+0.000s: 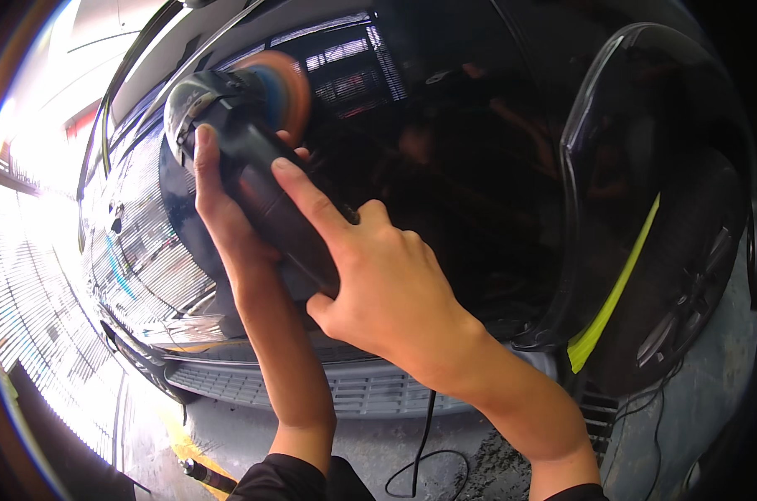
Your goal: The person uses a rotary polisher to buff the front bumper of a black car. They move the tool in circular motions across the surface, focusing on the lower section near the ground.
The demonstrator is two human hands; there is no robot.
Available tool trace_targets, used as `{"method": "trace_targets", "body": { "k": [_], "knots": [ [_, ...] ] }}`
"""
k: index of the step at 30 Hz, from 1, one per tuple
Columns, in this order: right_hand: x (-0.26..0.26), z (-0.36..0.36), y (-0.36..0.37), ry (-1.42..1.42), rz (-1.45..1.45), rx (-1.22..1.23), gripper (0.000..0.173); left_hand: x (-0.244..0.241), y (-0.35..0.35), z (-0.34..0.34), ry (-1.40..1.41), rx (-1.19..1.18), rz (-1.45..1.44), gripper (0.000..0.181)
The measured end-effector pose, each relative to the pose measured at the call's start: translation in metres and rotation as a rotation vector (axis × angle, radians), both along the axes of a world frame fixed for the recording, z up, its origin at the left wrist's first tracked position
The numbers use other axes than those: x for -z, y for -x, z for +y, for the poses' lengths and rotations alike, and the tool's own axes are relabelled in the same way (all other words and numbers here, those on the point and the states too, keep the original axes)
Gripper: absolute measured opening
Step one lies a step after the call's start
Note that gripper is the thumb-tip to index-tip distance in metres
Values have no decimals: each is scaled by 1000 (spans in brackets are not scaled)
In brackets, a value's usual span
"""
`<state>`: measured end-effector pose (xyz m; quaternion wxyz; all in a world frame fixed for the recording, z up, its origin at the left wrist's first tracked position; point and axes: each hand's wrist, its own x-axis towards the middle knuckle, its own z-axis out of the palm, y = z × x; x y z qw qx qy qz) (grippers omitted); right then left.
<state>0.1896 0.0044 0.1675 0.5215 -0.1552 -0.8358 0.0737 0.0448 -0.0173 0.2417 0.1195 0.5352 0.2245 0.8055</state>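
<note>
A corded car polisher (278,200) lies against a glossy black car body panel (441,188). Its orange foam pad (298,94), on a blue backing, touches the paint and looks blurred. My left hand (219,200) grips the polisher's head, with the thumb up beside the silver housing and some fingertips showing on the far side. Around the rear of the black body my right hand (385,275) is closed, its index finger stretched along the top. The paint mirrors windows and parts of the person.
Below the panel runs a grey ribbed side step (378,382). At right are a wheel (692,282) and a yellow-green tape strip (616,300) by the arch. A black cable (423,438) loops on the concrete floor. A dark bottle-like cylinder (208,476) lies near a yellow floor line.
</note>
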Motion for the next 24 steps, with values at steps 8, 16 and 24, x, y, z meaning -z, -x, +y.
{"method": "trace_targets", "body": {
  "k": [8,16,24],
  "knots": [
    [20,18,-69,102,263,8,106,-10,-77,45,5,101,194,59],
    [53,40,-100,76,578,-46,109,-2,-142,83,-73,87,476,85],
    [59,30,-79,133,497,-38,109,10,-115,71,-27,138,404,72]
  ]
}}
